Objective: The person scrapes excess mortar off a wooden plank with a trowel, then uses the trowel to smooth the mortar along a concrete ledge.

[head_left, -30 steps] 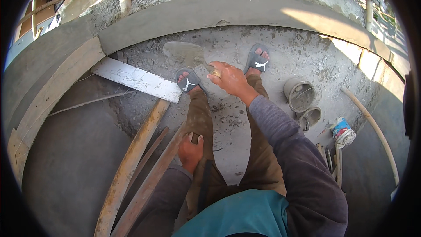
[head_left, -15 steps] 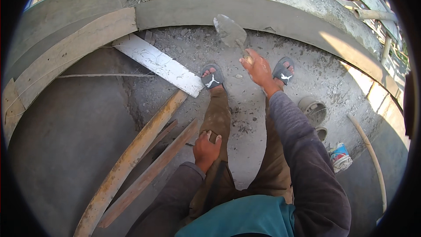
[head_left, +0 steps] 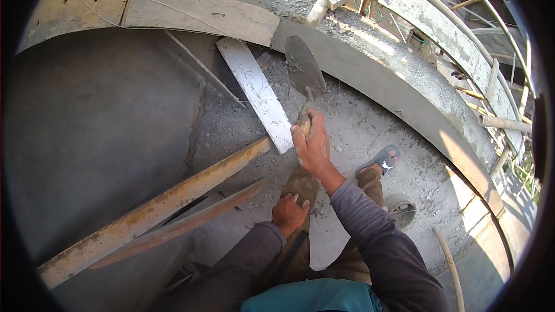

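My right hand (head_left: 312,149) is closed around the handle of a pointed trowel (head_left: 303,65). The trowel's grey, mortar-stained blade points away from me, over the smooth grey face of a curved concrete curb (head_left: 370,60). Whether the blade touches that face I cannot tell. My left hand (head_left: 289,215) rests on my left knee, thumb apart and the other fingers curving over the trouser leg, holding nothing. A white-painted board (head_left: 254,89) slants from the curb to just beside my right hand.
Weathered planks (head_left: 196,8) line the curb's left part. A long rusty-brown beam (head_left: 156,199) and a thinner wooden strip (head_left: 191,224) lie at lower left. A grey bucket (head_left: 400,211) stands right of my legs, near a pale pole (head_left: 450,266). Rubble covers the ground around my sandaled foot (head_left: 378,162).
The view has swung left, shifting the scene rightward. My right hand and the trowel have moved left along the curb, near its join with the planks. My left hand stays on the knee.
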`<action>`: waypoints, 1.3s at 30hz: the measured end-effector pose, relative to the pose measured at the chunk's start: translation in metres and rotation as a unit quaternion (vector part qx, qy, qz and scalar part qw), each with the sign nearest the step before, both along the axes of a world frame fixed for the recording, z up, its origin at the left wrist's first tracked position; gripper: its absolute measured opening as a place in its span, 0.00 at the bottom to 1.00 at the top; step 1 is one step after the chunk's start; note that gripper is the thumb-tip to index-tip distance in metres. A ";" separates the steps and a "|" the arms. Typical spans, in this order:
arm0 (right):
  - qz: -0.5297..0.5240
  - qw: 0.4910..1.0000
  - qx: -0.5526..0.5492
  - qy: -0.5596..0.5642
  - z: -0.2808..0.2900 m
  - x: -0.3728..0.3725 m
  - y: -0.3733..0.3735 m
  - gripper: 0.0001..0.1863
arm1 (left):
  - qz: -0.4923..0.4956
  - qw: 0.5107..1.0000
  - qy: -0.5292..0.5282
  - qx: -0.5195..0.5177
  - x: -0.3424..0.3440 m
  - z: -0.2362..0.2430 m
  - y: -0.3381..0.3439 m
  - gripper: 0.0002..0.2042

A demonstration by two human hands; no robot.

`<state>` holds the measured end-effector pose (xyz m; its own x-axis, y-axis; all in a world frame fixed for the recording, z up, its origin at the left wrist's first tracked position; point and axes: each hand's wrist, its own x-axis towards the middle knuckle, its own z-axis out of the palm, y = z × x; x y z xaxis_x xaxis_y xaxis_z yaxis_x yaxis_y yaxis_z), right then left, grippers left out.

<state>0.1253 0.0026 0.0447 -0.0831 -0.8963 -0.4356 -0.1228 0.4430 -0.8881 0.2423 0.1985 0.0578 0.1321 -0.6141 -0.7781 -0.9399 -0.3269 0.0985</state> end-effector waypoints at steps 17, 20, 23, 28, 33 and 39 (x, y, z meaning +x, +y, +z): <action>0.031 0.944 -0.323 0.066 0.063 0.086 -0.091 0.24 | 0.073 0.994 0.040 0.072 0.026 0.012 -0.017 0.28; 0.126 0.825 -0.465 0.296 0.066 0.033 -0.131 0.25 | 0.082 0.993 0.051 0.071 0.025 0.008 -0.012 0.28; 0.174 0.710 -0.523 0.438 0.110 -0.010 -0.197 0.19 | 0.050 0.996 0.047 0.055 0.022 0.004 -0.004 0.29; 0.185 0.596 -0.625 0.468 0.193 -0.020 -0.256 0.10 | 0.095 0.993 0.067 0.000 0.032 0.009 0.003 0.29; 0.155 0.600 -0.625 0.474 0.279 -0.028 -0.261 0.10 | 0.291 0.916 0.207 -0.184 0.036 0.011 -0.019 0.27; 0.191 0.563 -0.636 0.492 0.393 -0.029 -0.274 0.11 | 0.355 0.896 0.178 -0.197 0.102 0.039 -0.003 0.27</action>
